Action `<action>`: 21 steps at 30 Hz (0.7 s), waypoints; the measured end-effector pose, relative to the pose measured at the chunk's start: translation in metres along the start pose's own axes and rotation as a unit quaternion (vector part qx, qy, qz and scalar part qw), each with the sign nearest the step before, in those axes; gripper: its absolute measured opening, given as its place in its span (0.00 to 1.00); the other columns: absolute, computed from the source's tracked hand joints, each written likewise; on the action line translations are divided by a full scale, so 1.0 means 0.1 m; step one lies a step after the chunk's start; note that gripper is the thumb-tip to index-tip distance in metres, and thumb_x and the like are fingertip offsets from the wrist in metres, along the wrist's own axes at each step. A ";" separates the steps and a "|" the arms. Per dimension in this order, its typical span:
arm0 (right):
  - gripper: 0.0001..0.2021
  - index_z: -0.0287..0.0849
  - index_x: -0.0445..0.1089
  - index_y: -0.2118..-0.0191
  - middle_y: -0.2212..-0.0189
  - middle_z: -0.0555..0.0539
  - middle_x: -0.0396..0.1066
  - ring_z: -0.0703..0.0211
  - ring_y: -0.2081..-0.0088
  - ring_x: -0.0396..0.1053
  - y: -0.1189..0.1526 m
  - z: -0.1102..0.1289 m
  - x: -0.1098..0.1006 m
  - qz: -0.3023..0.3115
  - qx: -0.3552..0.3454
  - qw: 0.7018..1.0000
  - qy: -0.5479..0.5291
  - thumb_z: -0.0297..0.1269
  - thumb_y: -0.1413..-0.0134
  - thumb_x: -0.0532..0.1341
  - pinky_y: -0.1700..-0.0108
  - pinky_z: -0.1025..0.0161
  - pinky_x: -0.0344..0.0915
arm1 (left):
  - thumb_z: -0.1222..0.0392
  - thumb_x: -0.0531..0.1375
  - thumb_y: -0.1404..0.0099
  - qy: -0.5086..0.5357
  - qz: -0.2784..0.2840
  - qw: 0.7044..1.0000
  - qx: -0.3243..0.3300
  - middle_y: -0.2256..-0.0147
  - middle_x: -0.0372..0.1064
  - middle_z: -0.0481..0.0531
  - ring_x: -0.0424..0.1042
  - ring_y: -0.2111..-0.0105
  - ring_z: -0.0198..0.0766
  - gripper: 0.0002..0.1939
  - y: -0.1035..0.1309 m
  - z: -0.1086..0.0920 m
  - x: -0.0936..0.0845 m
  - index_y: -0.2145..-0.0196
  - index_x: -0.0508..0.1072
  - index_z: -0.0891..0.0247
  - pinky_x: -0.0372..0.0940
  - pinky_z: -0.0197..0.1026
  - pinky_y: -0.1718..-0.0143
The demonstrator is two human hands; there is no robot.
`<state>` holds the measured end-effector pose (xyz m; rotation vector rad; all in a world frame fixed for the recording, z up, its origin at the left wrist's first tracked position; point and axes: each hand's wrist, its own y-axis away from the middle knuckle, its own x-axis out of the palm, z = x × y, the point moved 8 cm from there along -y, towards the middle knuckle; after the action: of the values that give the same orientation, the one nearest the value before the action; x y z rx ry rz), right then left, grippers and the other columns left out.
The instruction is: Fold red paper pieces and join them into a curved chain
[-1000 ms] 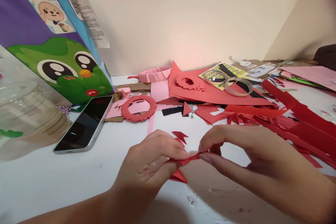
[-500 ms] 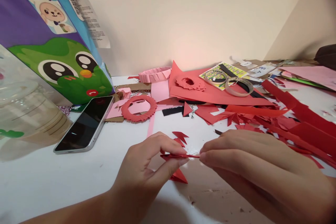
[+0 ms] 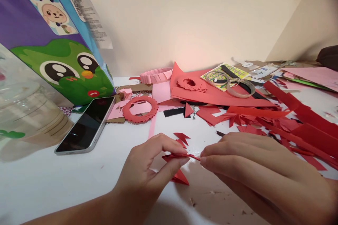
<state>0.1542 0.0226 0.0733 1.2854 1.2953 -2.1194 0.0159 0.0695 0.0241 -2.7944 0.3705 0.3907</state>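
A small folded piece of red paper (image 3: 194, 156) is stretched between my two hands, seen nearly edge-on. My left hand (image 3: 148, 168) pinches it between thumb and forefinger on its left part. At the right end, my right hand (image 3: 258, 168) has thumb and fingertips closed on the tip. Below my left thumb lies a red folded paper piece (image 3: 181, 177). Just beyond the fingers are small pointed red paper pieces (image 3: 182, 137) on the white table (image 3: 66, 186). Farther back rests a ring of folded red paper (image 3: 126, 110).
A phone (image 3: 86, 124) and a clear plastic cup (image 3: 31, 112) stand left, before a purple-green bag (image 3: 66, 59). Red paper strips (image 3: 301, 119) and scraps spread at right. Tape rolls (image 3: 241, 88) lie on red paper sheets, near a pink paper ring (image 3: 155, 75).
The right end of the held paper has tilted slightly down. My right fingers have shifted a little; my left hand keeps its pinch.
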 end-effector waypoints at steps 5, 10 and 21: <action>0.18 0.40 0.73 0.66 0.67 0.43 0.79 0.57 0.68 0.76 0.01 -0.03 0.00 -0.002 0.013 1.000 -0.025 0.30 0.31 0.47 0.68 0.61 0.69 | 0.70 0.62 0.39 -0.009 0.004 1.000 -0.017 0.71 0.75 0.42 0.74 0.69 0.34 0.09 0.00 0.01 0.01 0.70 0.75 0.55 0.68 0.34 0.65; 0.14 0.42 0.73 0.69 0.69 0.45 0.79 0.59 0.70 0.77 -0.03 -0.13 -0.02 -0.023 0.075 0.995 -0.069 0.25 0.37 0.53 0.72 0.67 0.69 | 0.69 0.64 0.40 -0.030 0.018 0.999 -0.022 0.71 0.77 0.40 0.74 0.69 0.32 0.08 -0.01 -0.01 0.02 0.70 0.77 0.54 0.67 0.31 0.66; 0.07 0.42 0.72 0.68 0.73 0.50 0.78 0.63 0.74 0.75 -0.07 -0.23 -0.06 -0.039 0.140 0.982 -0.118 0.26 0.42 0.58 0.74 0.71 0.70 | 0.69 0.65 0.39 -0.051 0.023 0.998 0.016 0.69 0.80 0.40 0.76 0.69 0.33 0.12 -0.02 -0.07 0.02 0.66 0.82 0.50 0.68 0.29 0.67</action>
<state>0.1643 0.0448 0.0781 1.0535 0.9908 -2.4923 0.0202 0.0684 0.0308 -2.7255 0.4145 0.5318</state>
